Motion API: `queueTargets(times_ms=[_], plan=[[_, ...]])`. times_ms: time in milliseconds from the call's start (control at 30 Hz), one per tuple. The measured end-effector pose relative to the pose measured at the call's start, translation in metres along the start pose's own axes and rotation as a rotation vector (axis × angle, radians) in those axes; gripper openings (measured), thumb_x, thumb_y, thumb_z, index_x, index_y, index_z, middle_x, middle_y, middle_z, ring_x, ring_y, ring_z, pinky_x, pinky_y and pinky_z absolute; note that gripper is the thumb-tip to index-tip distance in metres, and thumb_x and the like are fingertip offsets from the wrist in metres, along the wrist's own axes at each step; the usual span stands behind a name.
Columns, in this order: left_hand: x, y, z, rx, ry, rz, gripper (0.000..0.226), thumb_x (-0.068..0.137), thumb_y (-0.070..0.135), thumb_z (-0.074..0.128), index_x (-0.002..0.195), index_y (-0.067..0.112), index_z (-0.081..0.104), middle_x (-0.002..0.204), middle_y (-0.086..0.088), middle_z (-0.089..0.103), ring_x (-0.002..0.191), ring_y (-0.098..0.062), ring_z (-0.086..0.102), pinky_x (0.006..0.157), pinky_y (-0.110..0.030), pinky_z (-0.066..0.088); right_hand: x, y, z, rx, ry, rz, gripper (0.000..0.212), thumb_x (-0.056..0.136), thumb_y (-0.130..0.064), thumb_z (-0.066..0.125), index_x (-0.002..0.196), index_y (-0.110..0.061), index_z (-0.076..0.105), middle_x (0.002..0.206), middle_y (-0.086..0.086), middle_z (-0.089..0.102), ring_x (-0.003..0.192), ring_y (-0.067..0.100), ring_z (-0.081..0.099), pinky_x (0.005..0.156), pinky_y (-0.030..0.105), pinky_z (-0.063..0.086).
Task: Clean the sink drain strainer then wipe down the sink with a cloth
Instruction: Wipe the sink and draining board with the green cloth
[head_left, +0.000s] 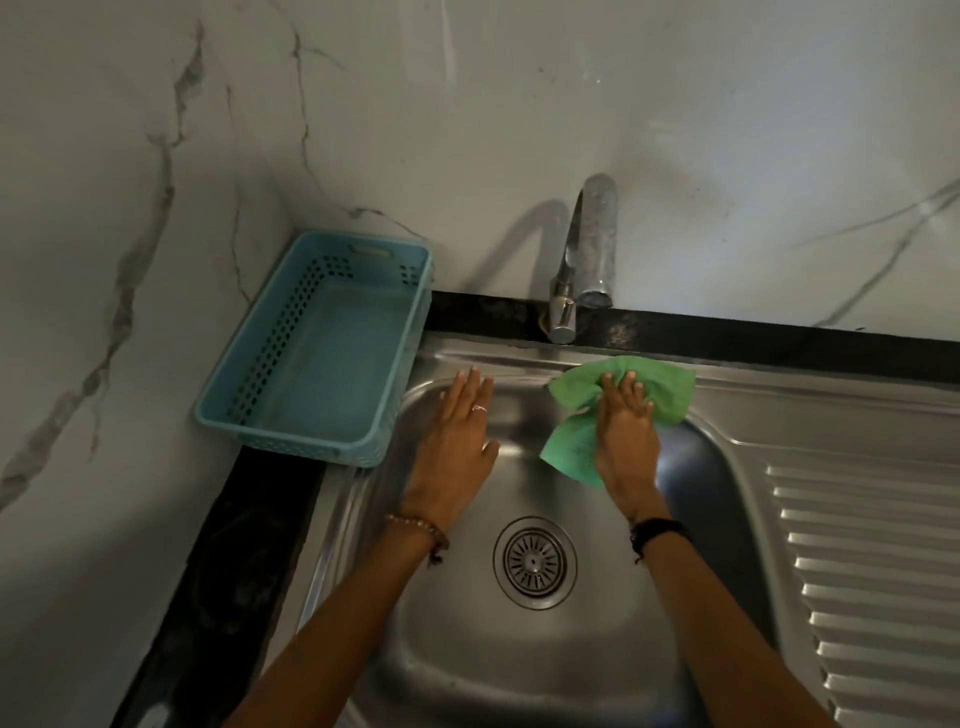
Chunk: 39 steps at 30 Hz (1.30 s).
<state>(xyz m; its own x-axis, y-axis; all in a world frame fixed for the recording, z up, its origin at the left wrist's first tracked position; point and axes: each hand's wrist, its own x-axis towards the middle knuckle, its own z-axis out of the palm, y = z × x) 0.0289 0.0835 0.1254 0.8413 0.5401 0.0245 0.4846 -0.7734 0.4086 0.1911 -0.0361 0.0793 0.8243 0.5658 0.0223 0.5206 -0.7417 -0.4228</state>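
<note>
At the sink's (727, 410) back rim, right hand (626, 441) pressing green cloth (665, 384), fingers together on it; left hand (457, 447) flat, fingers together; strainer (535, 562) seated in drain.

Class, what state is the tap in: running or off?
Off. No stream falls from the spout of the tap, and the basin of the sink below it shows no running or pooled water.

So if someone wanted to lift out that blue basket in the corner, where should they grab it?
Probably by the handle slot in the far short wall of the blue basket, or both long rims from above. It sits open side up, tucked into the wall corner, so sideways reach is blocked.
</note>
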Motion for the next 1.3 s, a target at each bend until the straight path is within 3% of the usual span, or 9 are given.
queueTargets(times_ms=[200, 367, 533, 667, 800, 900, 967, 1200, 1300], plan=[[0.031, -0.031, 0.034, 0.024, -0.034, -0.104, 0.083, 0.087, 0.014, 0.051, 0.145, 0.006, -0.007, 0.157, -0.013, -0.009, 0.145, -0.023, -0.011, 0.115, -0.033, -0.011, -0.004, -0.061, 0.037, -0.059, -0.079, -0.263, 0.062, 0.097, -0.013, 0.044, 0.149, -0.017, 0.012, 0.158, 0.019, 0.001, 0.146, 0.034, -0.002, 0.113, 0.042, -0.014], [0.024, -0.060, 0.043, 0.046, 0.035, -0.138, 0.092, 0.077, 0.002, 0.051, 0.143, 0.008, -0.013, 0.157, -0.013, -0.009, 0.142, -0.019, -0.016, 0.114, -0.030, -0.014, 0.019, -0.108, 0.060, -0.204, -0.133, -0.523, 0.056, 0.099, -0.021, 0.033, 0.150, -0.020, 0.010, 0.160, 0.013, 0.002, 0.147, 0.030, -0.002, 0.114, 0.038, -0.015], [0.026, -0.054, 0.049, 0.169, 0.071, -0.141, 0.086, 0.083, 0.014, 0.051, 0.145, 0.006, -0.008, 0.157, -0.013, -0.005, 0.145, -0.022, -0.008, 0.114, -0.035, -0.013, 0.028, -0.081, 0.049, -0.278, -0.136, -0.587, 0.052, 0.097, -0.028, 0.036, 0.148, -0.024, 0.023, 0.159, 0.006, 0.014, 0.147, 0.024, 0.011, 0.118, 0.040, -0.005], [0.037, -0.043, 0.049, 0.149, -0.012, -0.043, 0.095, 0.078, 0.009, 0.057, 0.145, 0.012, -0.010, 0.158, -0.007, -0.008, 0.137, -0.015, -0.022, 0.112, -0.041, -0.015, 0.022, -0.040, 0.026, -0.255, -0.108, -0.461, 0.051, 0.096, -0.021, 0.044, 0.145, -0.024, 0.031, 0.157, 0.006, 0.021, 0.146, 0.027, 0.015, 0.119, 0.047, 0.004], [0.042, -0.042, 0.047, 0.092, -0.045, -0.081, 0.101, 0.077, 0.012, 0.063, 0.146, 0.015, -0.012, 0.158, -0.004, -0.011, 0.137, -0.010, -0.021, 0.113, -0.040, -0.013, 0.008, 0.029, -0.013, -0.276, -0.097, -0.165, 0.051, 0.099, -0.017, 0.038, 0.148, -0.023, 0.024, 0.159, 0.006, 0.007, 0.148, 0.024, 0.006, 0.121, 0.041, 0.009], [0.040, -0.043, 0.047, 0.091, -0.075, -0.092, 0.106, 0.075, 0.017, 0.067, 0.145, 0.014, -0.013, 0.157, -0.006, -0.013, 0.143, -0.015, -0.016, 0.111, -0.041, -0.015, 0.004, 0.071, -0.053, -0.182, -0.032, 0.105, 0.046, 0.099, -0.015, 0.037, 0.145, -0.017, 0.035, 0.158, 0.008, 0.016, 0.139, 0.031, 0.034, 0.108, 0.040, 0.035], [0.040, -0.041, 0.046, 0.095, -0.087, -0.095, 0.108, 0.074, 0.017, 0.067, 0.145, 0.014, -0.014, 0.157, -0.007, -0.014, 0.144, -0.018, -0.015, 0.110, -0.041, -0.017, 0.009, 0.073, -0.064, -0.169, -0.030, 0.205, 0.044, 0.098, -0.012, 0.036, 0.142, -0.011, 0.039, 0.158, 0.010, 0.020, 0.126, 0.038, 0.049, 0.100, 0.042, 0.042], [0.044, -0.041, 0.047, 0.087, -0.139, -0.113, 0.110, 0.074, 0.014, 0.066, 0.144, 0.015, -0.018, 0.156, -0.008, -0.020, 0.143, -0.019, -0.019, 0.109, -0.044, -0.018, 0.006, 0.012, -0.026, -0.311, -0.081, 0.141, 0.059, 0.093, 0.003, 0.039, 0.147, 0.000, 0.014, 0.158, 0.021, 0.005, 0.133, 0.036, 0.040, 0.105, 0.042, 0.039], [0.044, -0.036, 0.046, 0.103, -0.136, -0.155, 0.109, 0.075, 0.017, 0.067, 0.144, 0.014, -0.018, 0.155, -0.009, -0.021, 0.143, -0.021, -0.020, 0.111, -0.049, -0.015, 0.002, -0.014, -0.008, -0.281, -0.139, 0.021, 0.066, 0.094, -0.003, 0.042, 0.149, -0.004, 0.004, 0.159, 0.018, -0.003, 0.137, 0.033, 0.034, 0.106, 0.040, 0.040]])
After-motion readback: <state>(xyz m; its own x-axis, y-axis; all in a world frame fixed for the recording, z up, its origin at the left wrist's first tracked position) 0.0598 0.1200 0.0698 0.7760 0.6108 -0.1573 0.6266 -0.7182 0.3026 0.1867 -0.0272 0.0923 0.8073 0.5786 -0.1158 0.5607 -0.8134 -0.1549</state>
